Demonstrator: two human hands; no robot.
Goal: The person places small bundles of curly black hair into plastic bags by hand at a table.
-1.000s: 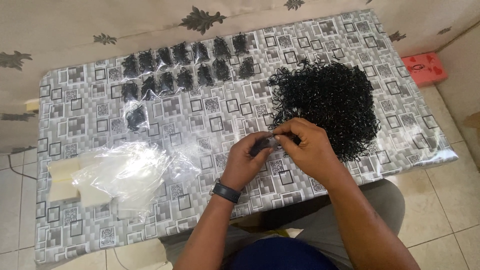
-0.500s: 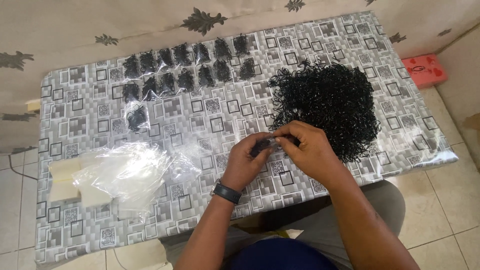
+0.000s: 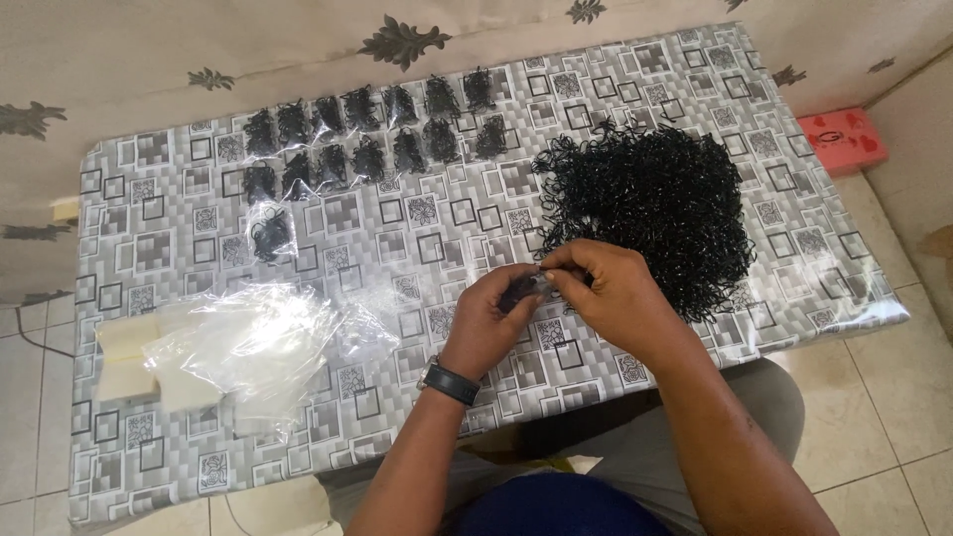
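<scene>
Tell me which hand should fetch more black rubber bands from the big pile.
Right, probably. The right hand sits beside the heap of black rubber bands, nearly touching its edge. The left hand lies farther off and shares a grip on the small clear plastic bag.

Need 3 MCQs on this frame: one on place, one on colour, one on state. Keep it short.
1. Where does the big pile of loose bands lie on the table?
A. the person's far right
B. near left corner
C. on the floor

2. What colour are the bands?
A. red
B. black
C. white

3. What are the two hands doing?
A. resting flat, apart
B. both deep in the pile
C. meeting over one small bag of bands

Key: 1 A, the pile sits right of both hands, toward the far edge. 2 B, pile and filled packets all show black. 3 C, left hand and right hand pinch the small bag between them.
</scene>
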